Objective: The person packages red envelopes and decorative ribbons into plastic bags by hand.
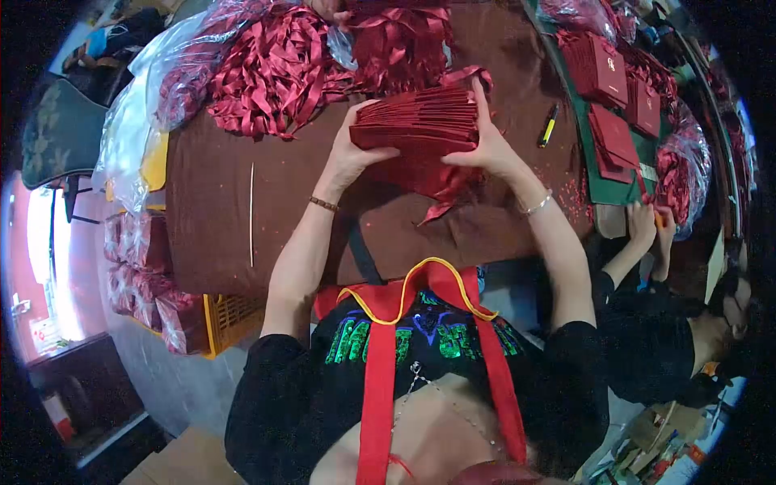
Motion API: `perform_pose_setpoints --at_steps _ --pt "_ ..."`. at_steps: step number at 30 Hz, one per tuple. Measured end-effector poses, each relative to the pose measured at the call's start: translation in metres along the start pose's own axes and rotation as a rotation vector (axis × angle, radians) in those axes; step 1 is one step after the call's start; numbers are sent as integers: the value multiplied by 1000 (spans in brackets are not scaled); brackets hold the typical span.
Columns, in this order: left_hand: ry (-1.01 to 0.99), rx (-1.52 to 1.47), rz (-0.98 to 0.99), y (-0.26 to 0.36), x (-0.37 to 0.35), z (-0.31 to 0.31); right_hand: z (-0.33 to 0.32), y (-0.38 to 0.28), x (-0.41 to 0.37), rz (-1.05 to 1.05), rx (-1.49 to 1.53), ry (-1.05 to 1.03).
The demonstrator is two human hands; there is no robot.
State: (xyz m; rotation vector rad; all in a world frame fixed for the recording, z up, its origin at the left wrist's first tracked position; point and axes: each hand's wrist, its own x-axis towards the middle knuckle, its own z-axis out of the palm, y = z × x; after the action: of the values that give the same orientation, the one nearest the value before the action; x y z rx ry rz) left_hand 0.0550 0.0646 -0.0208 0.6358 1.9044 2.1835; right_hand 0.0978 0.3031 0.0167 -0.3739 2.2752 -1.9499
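My left hand and my right hand are closed on opposite ends of a thick stack of flat red bags, thumbs on the near side. The stack is held over the brown-covered table, its layered edges facing up. Under it lies some loose red ribbon or cloth, partly hidden by the stack. Just beyond my hands are a big heap of red ribbons and a second bunch of red ribbons.
A yellow-and-black cutter or marker and a thin white stick lie on the table. To the right, a co-worker's hands handle red ribbon by a green mat bearing red bags. Wrapped bundles stand at left.
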Motion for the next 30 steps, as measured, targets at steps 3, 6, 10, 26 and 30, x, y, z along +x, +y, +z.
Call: perform_pose_setpoints --at_steps 3,6,10,26,30 --pt "-8 -22 74 1 1 -2 13 7 -5 -57 59 4" --pt "-11 -66 183 2 -4 5 20 13 -17 -239 -510 47" --pt "164 -268 174 -5 -9 15 33 20 -19 -411 -565 119" --pt "-175 1563 333 76 31 30 22 26 -6 -298 -352 -16" --pt "-455 1347 144 93 31 19 22 22 -4 -312 -387 8"
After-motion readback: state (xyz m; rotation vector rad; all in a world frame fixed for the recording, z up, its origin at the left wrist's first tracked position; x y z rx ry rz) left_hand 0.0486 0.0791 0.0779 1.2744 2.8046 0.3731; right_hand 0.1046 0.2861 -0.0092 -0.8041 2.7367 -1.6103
